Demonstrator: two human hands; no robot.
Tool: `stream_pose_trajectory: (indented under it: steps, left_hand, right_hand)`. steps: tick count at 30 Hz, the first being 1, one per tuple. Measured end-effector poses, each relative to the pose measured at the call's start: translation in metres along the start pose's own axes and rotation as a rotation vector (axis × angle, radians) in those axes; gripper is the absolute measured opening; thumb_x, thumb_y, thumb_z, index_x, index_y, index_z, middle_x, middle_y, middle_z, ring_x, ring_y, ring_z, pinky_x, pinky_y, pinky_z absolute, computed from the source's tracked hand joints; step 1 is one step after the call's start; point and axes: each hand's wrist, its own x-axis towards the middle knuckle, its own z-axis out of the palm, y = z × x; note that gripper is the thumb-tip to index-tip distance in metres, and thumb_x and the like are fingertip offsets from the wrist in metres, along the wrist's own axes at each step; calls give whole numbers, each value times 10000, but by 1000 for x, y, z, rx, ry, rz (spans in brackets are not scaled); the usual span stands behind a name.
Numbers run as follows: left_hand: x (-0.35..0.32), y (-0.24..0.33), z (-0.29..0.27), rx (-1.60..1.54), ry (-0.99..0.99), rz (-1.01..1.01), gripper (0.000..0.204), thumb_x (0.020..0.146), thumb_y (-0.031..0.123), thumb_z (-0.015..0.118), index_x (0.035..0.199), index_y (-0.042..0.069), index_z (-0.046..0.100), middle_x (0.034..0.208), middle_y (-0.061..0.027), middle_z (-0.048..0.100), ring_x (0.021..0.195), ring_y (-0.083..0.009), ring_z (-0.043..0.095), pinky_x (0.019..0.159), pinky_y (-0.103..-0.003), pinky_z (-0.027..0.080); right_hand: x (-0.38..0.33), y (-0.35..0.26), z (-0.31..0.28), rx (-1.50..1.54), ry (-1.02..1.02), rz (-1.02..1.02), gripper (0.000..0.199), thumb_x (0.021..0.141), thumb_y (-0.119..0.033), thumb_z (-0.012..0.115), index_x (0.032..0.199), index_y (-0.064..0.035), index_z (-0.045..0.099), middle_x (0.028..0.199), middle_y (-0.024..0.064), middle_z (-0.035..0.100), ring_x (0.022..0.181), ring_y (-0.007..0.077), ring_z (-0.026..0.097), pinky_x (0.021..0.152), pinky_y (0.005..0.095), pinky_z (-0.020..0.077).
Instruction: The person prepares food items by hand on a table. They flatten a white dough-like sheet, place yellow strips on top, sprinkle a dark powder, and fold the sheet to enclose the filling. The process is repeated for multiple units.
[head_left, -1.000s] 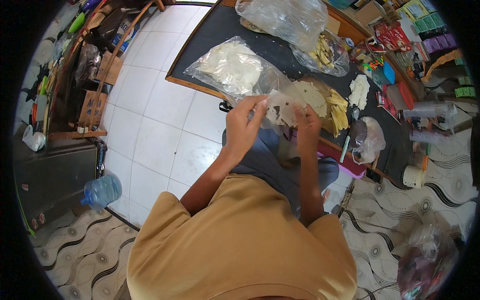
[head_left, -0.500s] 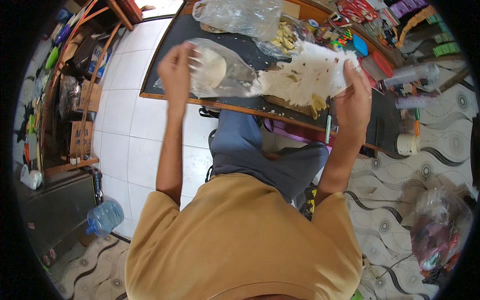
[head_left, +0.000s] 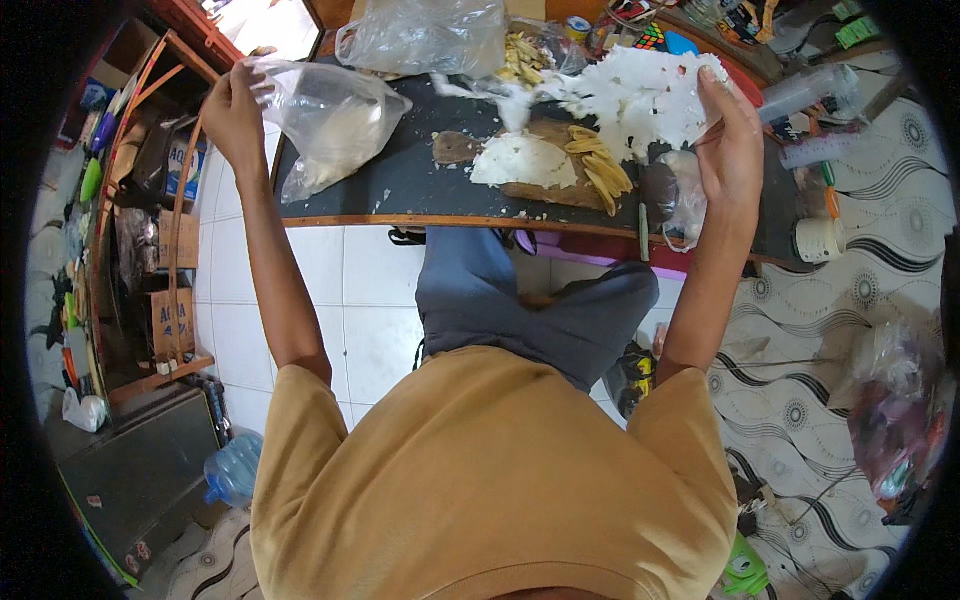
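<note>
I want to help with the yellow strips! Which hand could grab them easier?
Probably the right hand. It is raised by the white sheet, close to the yellow strips on the board. The left hand is far off at the table's left end, holding a plastic bag.

clear plastic bag [head_left: 330, 125], crumpled, with pale flat contents showing through, pinched at its upper left corner by left hand [head_left: 232, 110] and hanging over left end of dark tabletop. white torn sheet [head_left: 645, 95], ragged-edged, spread above wooden board, gripped at its right edge by right hand [head_left: 728, 135].
</note>
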Motion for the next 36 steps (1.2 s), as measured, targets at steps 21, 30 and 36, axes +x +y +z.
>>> stream_pose_trajectory:
  steps: [21,30,36]
  left_hand:
    - [-128,12,53,125,-840,219,1246,574,583,888,1522,25,303,1495,-272,386,1405,-369,371,1133,-487,312]
    - [-210,-79,26,678,-912,-31,1197,718,742,680,1569,65,179,1610,-265,133,1512,-383,82,1169,-607,53]
    - [-205,-154,41,899,-643,127,944,861,695,558,1549,107,289,1604,-209,225,1497,-348,185,1162,-594,162]
  right_hand:
    - [51,-40,-78,-173,-70,5,277,934,-160,648,1161,-3,671,1124,66,705,1023,139,671,907,276,511]
    - [55,-47,-78,-220,-43,-41,293,932,-164,648,1164,13,671,1154,83,699,1068,139,651,953,262,478]
    - [59,-52,-69,-201,-103,-35,293,934,-174,648,1153,19,677,1147,76,702,1056,135,655,944,262,485]
